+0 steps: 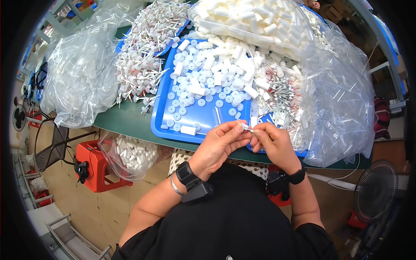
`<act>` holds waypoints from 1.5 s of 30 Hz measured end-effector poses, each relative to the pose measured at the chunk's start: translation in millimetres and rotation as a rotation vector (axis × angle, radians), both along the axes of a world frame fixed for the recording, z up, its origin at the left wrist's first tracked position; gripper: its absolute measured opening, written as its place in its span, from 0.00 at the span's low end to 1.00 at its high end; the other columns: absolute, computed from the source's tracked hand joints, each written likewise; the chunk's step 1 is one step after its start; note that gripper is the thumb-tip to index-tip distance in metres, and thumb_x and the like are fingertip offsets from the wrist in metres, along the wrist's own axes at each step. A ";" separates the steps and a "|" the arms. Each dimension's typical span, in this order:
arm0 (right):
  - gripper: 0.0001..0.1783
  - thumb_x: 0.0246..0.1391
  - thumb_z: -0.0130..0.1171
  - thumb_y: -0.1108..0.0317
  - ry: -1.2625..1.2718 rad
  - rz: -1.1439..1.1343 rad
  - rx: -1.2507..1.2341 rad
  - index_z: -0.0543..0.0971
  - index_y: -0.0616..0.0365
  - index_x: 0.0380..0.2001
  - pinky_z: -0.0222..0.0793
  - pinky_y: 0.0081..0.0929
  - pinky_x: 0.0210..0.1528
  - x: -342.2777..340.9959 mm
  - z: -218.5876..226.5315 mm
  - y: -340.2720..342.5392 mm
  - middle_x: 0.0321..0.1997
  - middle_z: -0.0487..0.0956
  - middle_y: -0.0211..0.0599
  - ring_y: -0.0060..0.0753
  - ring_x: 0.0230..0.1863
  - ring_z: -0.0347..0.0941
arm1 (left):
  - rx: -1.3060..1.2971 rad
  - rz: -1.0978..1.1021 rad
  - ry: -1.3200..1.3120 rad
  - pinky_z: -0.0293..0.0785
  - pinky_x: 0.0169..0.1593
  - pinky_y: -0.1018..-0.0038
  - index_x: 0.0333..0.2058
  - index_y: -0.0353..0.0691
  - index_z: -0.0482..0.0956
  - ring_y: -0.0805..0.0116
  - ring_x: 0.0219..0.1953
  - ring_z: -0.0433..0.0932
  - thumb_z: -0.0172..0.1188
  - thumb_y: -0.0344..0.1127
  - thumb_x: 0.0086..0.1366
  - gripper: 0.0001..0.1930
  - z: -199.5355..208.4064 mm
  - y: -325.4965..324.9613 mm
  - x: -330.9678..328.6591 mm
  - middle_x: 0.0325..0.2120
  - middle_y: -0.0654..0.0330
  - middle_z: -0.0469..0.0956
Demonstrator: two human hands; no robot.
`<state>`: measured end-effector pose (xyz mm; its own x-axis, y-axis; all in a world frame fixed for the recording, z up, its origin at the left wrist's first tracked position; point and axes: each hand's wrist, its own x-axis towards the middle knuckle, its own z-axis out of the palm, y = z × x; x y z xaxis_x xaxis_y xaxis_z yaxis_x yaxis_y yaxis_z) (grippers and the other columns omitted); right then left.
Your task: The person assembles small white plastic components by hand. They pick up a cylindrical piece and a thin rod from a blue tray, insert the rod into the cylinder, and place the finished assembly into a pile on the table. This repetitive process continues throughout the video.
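In front of my body, just over the front edge of the blue tray, my two hands meet fingertip to fingertip. My left hand pinches a small white part between thumb and forefinger. From the other side, my right hand grips the same part; its exact kind is too small to make out. Translucent discs with centre holes and white foam-like cylinders lie loose in the tray. Beside my right hand is a pile of thin metal-looking pins with reddish ends.
A heap of white-stemmed pieces with discs covers the back left. Clear plastic bags flank the work, one at left, one at right. Below the green table stand a red stool and a fan.
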<state>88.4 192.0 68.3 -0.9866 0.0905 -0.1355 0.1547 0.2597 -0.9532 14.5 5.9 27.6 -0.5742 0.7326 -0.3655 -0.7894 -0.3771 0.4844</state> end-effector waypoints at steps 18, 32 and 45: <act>0.07 0.58 0.65 0.71 0.371 0.076 0.551 0.79 0.63 0.37 0.69 0.32 0.22 -3.8 -19.0 -16.5 0.25 0.80 0.41 0.41 0.21 0.77 | -0.071 -0.058 0.019 0.77 0.36 0.80 0.51 0.34 0.78 0.80 0.32 0.76 0.58 0.38 0.74 0.15 -8.8 -6.6 -2.1 0.36 0.66 0.80; 0.09 0.60 0.61 0.71 0.183 -0.233 0.741 0.82 0.63 0.42 0.75 0.32 0.34 17.4 8.4 75.1 0.35 0.84 0.48 0.43 0.31 0.82 | 0.136 0.542 0.006 0.80 0.49 0.74 0.59 0.25 0.67 0.66 0.45 0.80 0.58 0.41 0.73 0.26 38.9 -109.1 -170.1 0.49 0.51 0.79; 0.13 0.47 0.58 0.78 0.193 -0.069 1.225 0.80 0.57 0.39 0.74 0.38 0.41 14.2 8.5 86.9 0.41 0.77 0.39 0.47 0.41 0.77 | -1.199 0.137 1.659 0.71 0.51 0.64 0.44 0.39 0.81 0.52 0.47 0.75 0.69 0.29 0.56 0.16 10.1 -73.9 -71.2 0.41 0.56 0.80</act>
<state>102.6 278.9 76.8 -0.9693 0.1073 0.2214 0.0874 0.9914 -0.0978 -56.6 -68.0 37.7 -0.8123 0.5062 0.2898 0.5734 0.6021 0.5556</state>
